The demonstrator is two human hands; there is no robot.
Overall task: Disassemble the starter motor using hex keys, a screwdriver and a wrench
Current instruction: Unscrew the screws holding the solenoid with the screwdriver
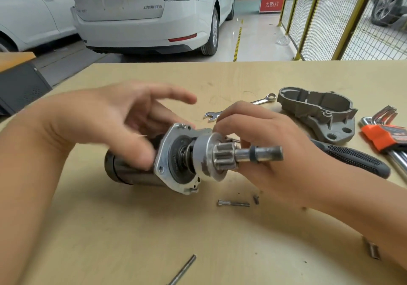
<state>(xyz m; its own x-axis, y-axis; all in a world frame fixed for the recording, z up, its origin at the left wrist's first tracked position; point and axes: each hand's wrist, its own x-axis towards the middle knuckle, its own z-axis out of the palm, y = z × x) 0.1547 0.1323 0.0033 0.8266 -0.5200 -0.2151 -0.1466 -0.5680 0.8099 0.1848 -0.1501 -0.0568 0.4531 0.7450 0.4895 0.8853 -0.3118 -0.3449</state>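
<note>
Left hand (123,119): fingers spread loosely, blurred, palm against the dark motor body.
Right hand (271,150): fingers curled, gripping the drive end from behind.
Starter motor (176,163): between both hands, just above the table (110,229), pinion and shaft pointing right.
Wrench (262,101): beyond the right hand.
Front housing (319,112): right of that hand.
Bolt (233,203): below the right hand.

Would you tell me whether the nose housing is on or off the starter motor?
Off: the nose housing lies apart on the table, and the starter motor shows its bare pinion gear.
</note>
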